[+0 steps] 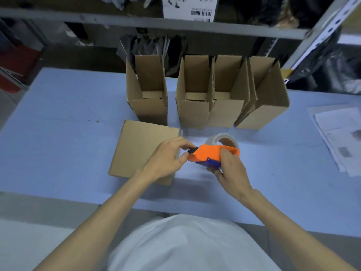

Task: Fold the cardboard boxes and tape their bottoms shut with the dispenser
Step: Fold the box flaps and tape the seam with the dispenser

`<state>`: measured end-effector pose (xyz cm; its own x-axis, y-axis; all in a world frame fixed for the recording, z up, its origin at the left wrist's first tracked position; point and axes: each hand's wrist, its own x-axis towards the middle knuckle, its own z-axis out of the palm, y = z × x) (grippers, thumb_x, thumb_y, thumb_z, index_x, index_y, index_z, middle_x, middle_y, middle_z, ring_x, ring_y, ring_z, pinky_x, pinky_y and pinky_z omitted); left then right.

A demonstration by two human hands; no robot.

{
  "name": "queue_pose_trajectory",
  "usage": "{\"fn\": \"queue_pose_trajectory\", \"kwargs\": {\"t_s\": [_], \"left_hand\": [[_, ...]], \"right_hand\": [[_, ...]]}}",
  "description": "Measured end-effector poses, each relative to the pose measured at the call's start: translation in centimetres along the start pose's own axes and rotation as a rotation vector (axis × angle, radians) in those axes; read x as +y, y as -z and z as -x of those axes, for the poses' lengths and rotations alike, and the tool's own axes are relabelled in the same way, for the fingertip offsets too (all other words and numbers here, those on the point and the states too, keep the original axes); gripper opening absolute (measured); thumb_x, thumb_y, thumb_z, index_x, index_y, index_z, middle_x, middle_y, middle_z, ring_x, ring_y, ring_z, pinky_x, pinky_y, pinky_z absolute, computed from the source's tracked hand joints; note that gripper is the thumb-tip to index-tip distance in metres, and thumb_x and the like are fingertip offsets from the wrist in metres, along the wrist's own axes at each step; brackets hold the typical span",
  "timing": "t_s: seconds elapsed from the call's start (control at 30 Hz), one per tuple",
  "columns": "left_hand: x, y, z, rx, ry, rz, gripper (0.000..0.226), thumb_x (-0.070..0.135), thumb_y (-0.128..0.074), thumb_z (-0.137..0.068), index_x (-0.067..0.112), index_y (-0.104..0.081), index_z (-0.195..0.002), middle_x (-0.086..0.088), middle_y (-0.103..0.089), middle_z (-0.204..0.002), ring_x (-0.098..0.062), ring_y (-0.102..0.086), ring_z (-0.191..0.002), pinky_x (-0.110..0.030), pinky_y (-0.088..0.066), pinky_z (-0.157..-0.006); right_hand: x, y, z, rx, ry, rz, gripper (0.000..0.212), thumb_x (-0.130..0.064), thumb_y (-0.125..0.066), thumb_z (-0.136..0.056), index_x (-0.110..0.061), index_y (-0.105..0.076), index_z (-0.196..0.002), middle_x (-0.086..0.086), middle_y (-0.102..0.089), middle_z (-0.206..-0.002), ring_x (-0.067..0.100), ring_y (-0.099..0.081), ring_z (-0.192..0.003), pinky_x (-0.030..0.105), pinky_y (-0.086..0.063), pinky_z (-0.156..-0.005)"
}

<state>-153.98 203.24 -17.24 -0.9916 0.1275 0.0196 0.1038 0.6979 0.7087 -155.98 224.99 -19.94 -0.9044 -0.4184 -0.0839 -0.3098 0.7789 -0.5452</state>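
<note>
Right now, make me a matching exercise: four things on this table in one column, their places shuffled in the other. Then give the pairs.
1. tape dispenser
2. nearest box
3. four open boxes
4. papers

A. at the right edge of the table
B. standing in a row at the back
C. lying flat beneath the left hand
D. gripped by the right hand

Pairs: 1-D, 2-C, 3-B, 4-A.

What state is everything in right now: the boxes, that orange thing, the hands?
row of upright boxes: standing, tops open.
front box: lying down, closed face up.
tape dispenser: held by both hands.
tape roll: loaded in the dispenser.
right hand: grips the dispenser.
left hand: pinches its front end.
papers: lying flat.
</note>
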Motion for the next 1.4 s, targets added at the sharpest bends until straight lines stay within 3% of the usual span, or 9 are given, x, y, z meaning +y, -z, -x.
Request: {"fn": "queue_pose_trajectory", "kwargs": {"t_s": [0.17, 0.23, 0.37, 0.6, 0.7, 0.83, 0.97, 1.13, 1.4], "left_hand": [[0.0, -0.3, 0.3, 0.038, 0.096, 0.096, 0.014, 0.008, -0.061, -0.089, 0.013, -0.073, -0.095, 0.008, -0.062, -0.089, -0.005, -0.057, -0.085, -0.022, -0.046, -0.077], [0.0, -0.8, 0.3, 0.072, 0.148, 0.131, 0.011, 0.010, -0.064, -0.089, 0.013, -0.073, -0.093, 0.005, -0.062, -0.096, -0.007, -0.057, -0.091, -0.022, -0.047, -0.079], [0.0, -1.0, 0.3, 0.076, 0.231, 0.244, 0.009, 0.008, -0.069, -0.085, 0.012, -0.077, -0.088, 0.010, -0.068, -0.081, -0.001, -0.062, -0.078, -0.014, -0.047, -0.071], [-0.6, -1.1, 0.5, 0.104, 0.417, 0.291, 0.014, 0.013, -0.071, -0.085, 0.012, -0.076, -0.098, -0.001, -0.074, -0.086, -0.009, -0.068, -0.081, -0.019, -0.053, -0.073], [-0.7, -0.9, 0.4, 0.083, 0.502, 0.276, 0.021, 0.013, -0.072, -0.083, 0.013, -0.070, -0.104, -0.007, -0.072, -0.077, -0.017, -0.067, -0.076, -0.025, -0.054, -0.074], [-0.7, -0.7, 0.1, 0.021, 0.613, 0.267, 0.008, 0.011, -0.067, -0.083, 0.017, -0.070, -0.078, -0.001, -0.069, -0.072, -0.018, -0.066, -0.073, -0.028, -0.055, -0.067], [-1.3, -0.6, -0.3, 0.074, 0.706, 0.276, 0.017, 0.008, -0.067, -0.081, 0.019, -0.068, -0.068, 0.000, -0.069, -0.072, -0.017, -0.066, -0.071, -0.025, -0.053, -0.061], [-1.9, -0.2, -0.6, 0.121, 0.748, 0.194, 0.026, 0.011, -0.072, -0.081, 0.024, -0.065, -0.060, 0.008, -0.067, -0.069, -0.011, -0.064, -0.070, -0.023, -0.052, -0.060], [-4.5, 3.1, 0.9, 0.126, 0.719, 0.093, 0.020, 0.009, -0.066, -0.082, 0.018, -0.067, -0.064, 0.000, -0.070, -0.076, -0.018, -0.063, -0.079, -0.030, -0.052, -0.073]], "right_hand": [[0.8, 1.5, -1.5, -0.223, 0.054, -0.058, 0.051, -0.034, -0.073, -0.070, -0.019, -0.052, -0.113, -0.005, -0.062, -0.107, 0.020, -0.057, -0.085, 0.031, -0.046, -0.067], [0.8, 1.7, -1.5, -0.208, 0.081, -0.029, 0.070, -0.044, -0.072, -0.061, -0.028, -0.048, -0.125, -0.012, -0.064, -0.101, 0.016, -0.060, -0.079, 0.023, -0.043, -0.063], [0.8, 1.4, -1.5, -0.190, 0.050, 0.016, 0.079, -0.050, -0.086, -0.049, -0.025, -0.036, -0.105, -0.016, -0.059, -0.080, 0.011, -0.055, -0.062, 0.022, -0.040, -0.054], [0.9, 1.3, -2.1, -0.097, 0.165, 0.059, 0.039, -0.035, -0.076, -0.063, -0.022, -0.052, -0.091, -0.009, -0.058, -0.079, 0.012, -0.053, -0.067, 0.019, -0.040, -0.055], [0.9, 1.1, -1.8, -0.132, 0.207, 0.039, 0.042, -0.041, -0.077, -0.069, -0.025, -0.045, -0.091, -0.015, -0.051, -0.078, 0.003, -0.048, -0.064, 0.011, -0.030, -0.052], [0.8, 1.3, -2.0, -0.142, 0.215, 0.024, 0.058, -0.057, -0.077, -0.067, -0.027, -0.045, -0.106, -0.018, -0.054, -0.087, 0.000, -0.050, -0.064, 0.007, -0.031, -0.055], [0.0, 1.7, -2.9, -0.118, 0.250, 0.047, 0.054, -0.068, -0.070, -0.068, -0.032, -0.048, -0.102, -0.019, -0.059, -0.087, 0.008, -0.055, -0.067, 0.015, -0.042, -0.057], [-0.6, 2.2, -3.7, -0.184, 0.274, 0.003, 0.049, -0.070, -0.068, -0.069, -0.039, -0.046, -0.100, -0.024, -0.057, -0.084, -0.001, -0.054, -0.071, 0.008, -0.037, -0.054], [3.4, 4.0, -2.2, -0.204, 0.238, 0.190, 0.049, -0.060, -0.075, -0.061, -0.032, -0.052, -0.094, -0.016, -0.058, -0.078, 0.012, -0.051, -0.065, 0.015, -0.034, -0.054]]}}
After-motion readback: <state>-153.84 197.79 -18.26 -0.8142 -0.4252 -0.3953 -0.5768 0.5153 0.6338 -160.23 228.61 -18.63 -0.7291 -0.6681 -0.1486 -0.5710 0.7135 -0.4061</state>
